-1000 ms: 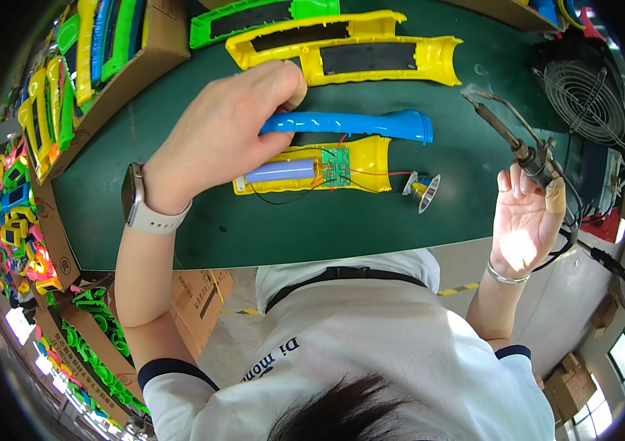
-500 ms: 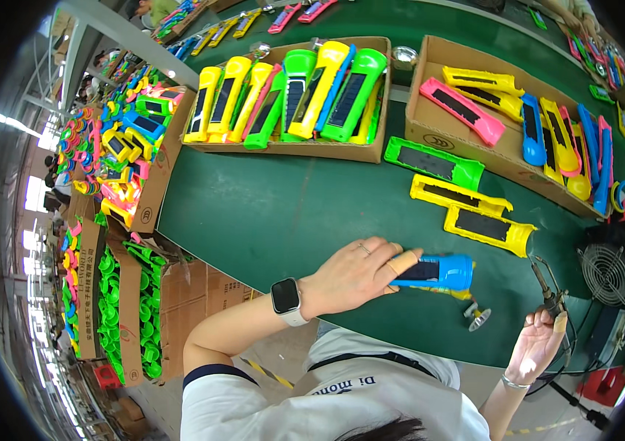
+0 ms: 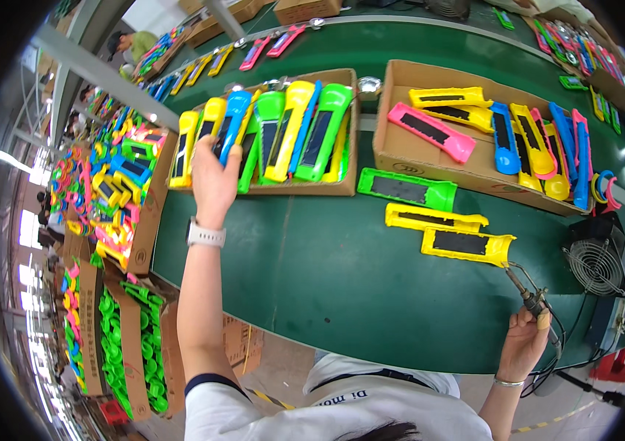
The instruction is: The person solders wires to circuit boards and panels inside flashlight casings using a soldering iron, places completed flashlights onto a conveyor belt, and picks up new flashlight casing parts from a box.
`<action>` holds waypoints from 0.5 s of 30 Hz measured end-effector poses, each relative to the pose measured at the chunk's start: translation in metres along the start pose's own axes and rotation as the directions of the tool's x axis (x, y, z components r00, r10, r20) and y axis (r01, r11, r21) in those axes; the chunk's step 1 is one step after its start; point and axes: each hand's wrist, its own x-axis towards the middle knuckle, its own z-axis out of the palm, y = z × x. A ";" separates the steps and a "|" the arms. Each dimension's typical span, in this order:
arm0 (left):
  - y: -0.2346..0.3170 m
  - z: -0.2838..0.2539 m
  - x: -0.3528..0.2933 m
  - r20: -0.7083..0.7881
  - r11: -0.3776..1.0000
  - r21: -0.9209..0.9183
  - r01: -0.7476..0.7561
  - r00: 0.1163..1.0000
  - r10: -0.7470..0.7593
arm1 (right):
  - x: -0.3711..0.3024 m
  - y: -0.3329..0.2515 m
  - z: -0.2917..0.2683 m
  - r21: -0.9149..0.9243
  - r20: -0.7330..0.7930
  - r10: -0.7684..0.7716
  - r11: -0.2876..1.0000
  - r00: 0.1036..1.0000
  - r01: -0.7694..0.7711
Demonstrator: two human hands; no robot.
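Note:
My left hand (image 3: pixel 213 176) is at the left cardboard box (image 3: pixel 305 185), its fingers wrapped round a blue flashlight body (image 3: pixel 235 110) with a dark panel. The flashlight is among yellow and green ones, such as a yellow flashlight body (image 3: pixel 294 128) and a green flashlight body (image 3: pixel 327 128), standing close together in the box. My right hand (image 3: pixel 524 345) grips a soldering iron (image 3: pixel 533 298) with a cable, near the table's right front edge. Its tip is close to the end of a yellow flashlight shell (image 3: pixel 467 245) lying on the table.
Another yellow shell (image 3: pixel 434 217) and a green shell (image 3: pixel 404 188) lie behind it. A right cardboard box (image 3: pixel 400 147) holds several coloured shells. A black fan (image 3: pixel 591 264) stands at the right. Boxes of coloured parts (image 3: pixel 125 345) are at the left.
My left hand has moved from the table's front to the left box, taking the blue flashlight there. The view has shifted somewhat. My right hand still grips the soldering iron.

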 end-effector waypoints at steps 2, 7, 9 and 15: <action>-0.008 0.008 -0.002 -0.135 0.985 0.121 -0.125 0.981 0.141 | 0.001 0.000 -0.001 -0.003 -0.016 -0.009 1.000 1.000 0.009; -0.009 0.008 0.008 -0.122 0.971 0.179 -0.159 0.976 0.182 | 0.003 0.000 -0.010 0.041 -0.056 -0.002 0.999 0.998 0.005; -0.003 0.002 0.016 -0.032 0.952 0.220 -0.214 0.973 0.227 | 0.004 0.002 -0.015 0.084 0.010 -0.016 0.996 1.000 0.015; 0.000 0.003 0.137 0.126 0.933 -0.351 -0.077 0.984 0.129 | 0.004 0.002 -0.040 0.202 0.093 0.022 0.979 0.995 -0.041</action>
